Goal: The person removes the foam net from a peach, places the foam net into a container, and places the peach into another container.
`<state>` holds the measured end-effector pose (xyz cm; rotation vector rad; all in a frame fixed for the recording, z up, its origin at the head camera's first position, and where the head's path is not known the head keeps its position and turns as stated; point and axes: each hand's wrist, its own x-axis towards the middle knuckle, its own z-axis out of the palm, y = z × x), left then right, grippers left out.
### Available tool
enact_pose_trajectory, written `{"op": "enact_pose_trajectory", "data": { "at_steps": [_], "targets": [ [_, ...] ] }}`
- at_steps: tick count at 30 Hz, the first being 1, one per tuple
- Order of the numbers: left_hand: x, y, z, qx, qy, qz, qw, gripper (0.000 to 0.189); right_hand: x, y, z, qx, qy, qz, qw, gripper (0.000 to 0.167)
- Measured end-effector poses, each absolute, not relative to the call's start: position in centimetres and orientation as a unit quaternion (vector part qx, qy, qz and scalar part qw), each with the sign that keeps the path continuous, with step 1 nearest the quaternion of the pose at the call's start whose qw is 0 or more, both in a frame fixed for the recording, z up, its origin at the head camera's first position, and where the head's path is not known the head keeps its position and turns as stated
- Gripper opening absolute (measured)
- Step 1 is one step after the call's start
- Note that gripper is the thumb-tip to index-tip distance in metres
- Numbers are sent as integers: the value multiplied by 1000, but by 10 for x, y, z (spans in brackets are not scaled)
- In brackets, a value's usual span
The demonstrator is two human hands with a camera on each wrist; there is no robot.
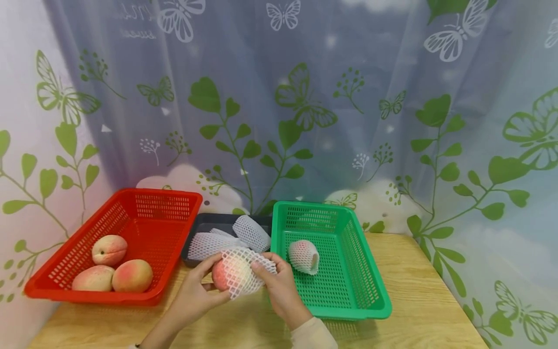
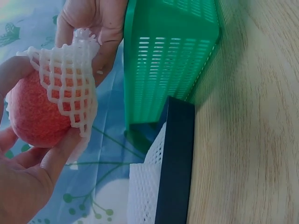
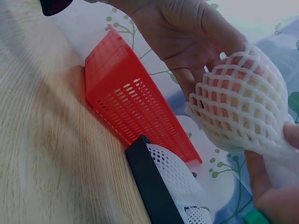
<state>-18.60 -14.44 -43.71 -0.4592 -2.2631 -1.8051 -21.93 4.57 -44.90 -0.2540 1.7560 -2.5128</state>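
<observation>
In the head view, a pink and yellow peach [image 1: 220, 277] is held up between both hands above the table's front. A white foam net sleeve [image 1: 240, 271] covers much of it, while its red left end stays bare. My left hand [image 1: 197, 292] grips the peach by that bare end, fingers and thumb on opposite sides. With thumb and fingers, my right hand [image 1: 282, 287] pinches the sleeve's gathered right end. The left wrist view shows the net [image 2: 70, 88] stretched over the fruit, its edge slanting across the red skin [image 2: 36, 116].
At left, a red basket [image 1: 174, 242] contains three bare peaches [image 1: 132, 276]. Behind the hands, a dark tray [image 1: 205, 222] holds several foam sleeves [image 1: 251, 232]. The green basket [image 1: 375, 271] at right contains one netted peach [image 1: 303, 256]. A patterned curtain [image 1: 244, 97] hangs behind the wooden table [image 1: 418, 291].
</observation>
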Motion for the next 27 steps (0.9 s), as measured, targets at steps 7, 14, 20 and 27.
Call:
{"op": "enact_pose_trajectory", "data": {
  "at_steps": [7,14,20,27],
  "targets": [
    [-184,-149,-434,-153,-765,-617,105,74,-218,50,-445,-106,535,-835,78,31],
    [-184,-155,-436,-172,-763,-613,108,74,-218,51,-444,-93,556,-822,83,36],
    [-185,-165,-434,-204,-757,-611,106,73,-219,48,-445,-77,572,-814,63,30],
    [-187,-188,-427,-204,-772,-595,98,71,-222,49,-441,-57,587,-807,37,30]
  ]
}}
